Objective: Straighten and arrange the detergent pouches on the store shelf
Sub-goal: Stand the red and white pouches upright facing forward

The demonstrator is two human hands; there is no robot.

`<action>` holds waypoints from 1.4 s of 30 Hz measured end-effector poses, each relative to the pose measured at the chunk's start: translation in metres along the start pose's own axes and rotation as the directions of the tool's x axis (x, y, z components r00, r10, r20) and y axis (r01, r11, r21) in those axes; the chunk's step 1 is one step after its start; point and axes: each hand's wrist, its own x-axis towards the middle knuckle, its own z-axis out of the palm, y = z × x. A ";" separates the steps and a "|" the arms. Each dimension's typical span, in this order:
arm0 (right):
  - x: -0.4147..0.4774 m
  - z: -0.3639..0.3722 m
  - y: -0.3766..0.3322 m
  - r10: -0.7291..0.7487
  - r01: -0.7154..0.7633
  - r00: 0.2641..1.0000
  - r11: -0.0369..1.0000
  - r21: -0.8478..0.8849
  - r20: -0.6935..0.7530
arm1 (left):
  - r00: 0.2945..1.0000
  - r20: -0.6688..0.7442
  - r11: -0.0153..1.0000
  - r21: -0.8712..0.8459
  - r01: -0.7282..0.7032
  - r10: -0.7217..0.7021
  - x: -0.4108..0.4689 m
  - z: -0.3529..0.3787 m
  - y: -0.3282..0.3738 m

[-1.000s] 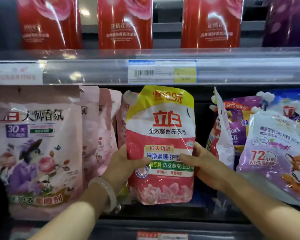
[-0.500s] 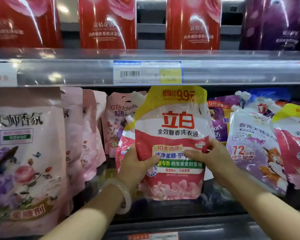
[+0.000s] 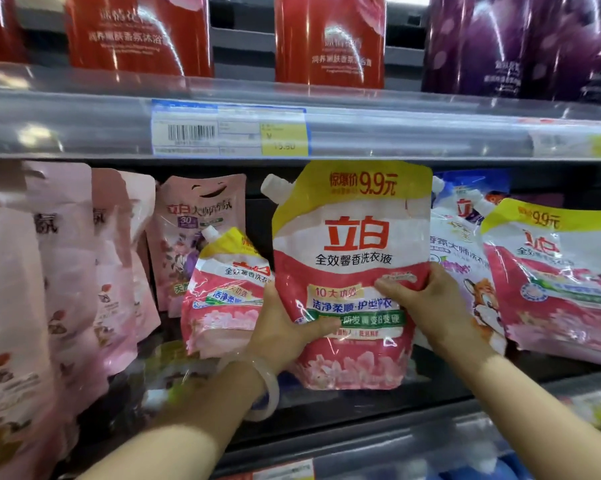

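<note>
A red, white and yellow detergent pouch (image 3: 352,244) with a white spout stands upright at the middle of the shelf. My left hand (image 3: 285,332) grips its lower left side and my right hand (image 3: 425,303) grips its right edge. A second pouch of the same kind (image 3: 228,292) leans behind it to the left. A third one (image 3: 552,278) lies tilted at the right. Between them sits a white and purple pouch (image 3: 462,265), partly hidden by my right hand.
Pink flower-printed pouches (image 3: 67,271) stand in a row at the left, with one more (image 3: 195,233) further back. The upper shelf rail (image 3: 413,129) carries a price label (image 3: 229,128). Red (image 3: 328,39) and purple (image 3: 521,46) pouches stand above.
The view has shifted right and closer. The held pouch now stands more upright, and a second pouch of the same kind has come into full view behind it on the left.
</note>
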 end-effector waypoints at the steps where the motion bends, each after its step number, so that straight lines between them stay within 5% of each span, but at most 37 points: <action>1: 0.001 0.001 0.001 -0.015 0.014 1.000 0.999 -0.033 -0.027 | 1.000 0.007 1.000 -0.008 0.001 -0.001 0.001 0.000 0.000; 5: 0.005 0.001 0.007 -0.027 0.019 0.997 0.995 -0.102 -0.076 | 0.998 0.041 0.998 0.031 -0.055 0.054 -0.004 -0.009 0.004; 12: -0.015 0.001 0.003 -0.036 0.038 0.997 0.999 0.016 -0.071 | 0.990 0.108 0.986 0.130 -0.106 0.092 -0.017 -0.017 0.013; 18: -0.040 0.004 -0.013 -0.335 0.240 0.917 0.898 -0.368 -0.218 | 0.987 0.050 0.944 0.285 -0.163 0.156 -0.017 -0.026 0.012; 23: -0.069 0.038 -0.015 -0.563 0.532 0.822 0.710 -0.462 0.083 | 0.964 -0.099 0.898 0.398 -0.190 0.248 -0.014 -0.046 0.008; 26: -0.080 0.066 -0.024 -0.528 0.619 0.784 0.702 -0.351 0.327 | 0.911 -0.248 0.809 0.573 -0.135 0.328 -0.007 -0.063 0.000; 29: -0.081 0.093 -0.038 -0.149 0.247 0.786 0.965 -0.084 0.599 | 0.864 -0.437 0.789 0.609 0.079 0.251 0.001 -0.081 -0.006; 33: -0.064 0.113 -0.037 0.066 -0.158 0.716 0.985 0.070 0.694 | 0.878 -0.472 0.890 0.362 0.279 -0.083 0.006 -0.095 -0.008; 39: -0.047 0.107 -0.040 0.096 -0.260 0.694 0.958 0.124 0.714 | 0.884 -0.378 0.915 0.178 0.361 -0.275 0.050 -0.107 -0.043; 42: -0.043 0.103 -0.036 0.093 -0.228 0.682 0.970 0.089 0.726 | 0.883 -0.388 0.872 0.294 0.392 -0.266 0.062 -0.109 -0.054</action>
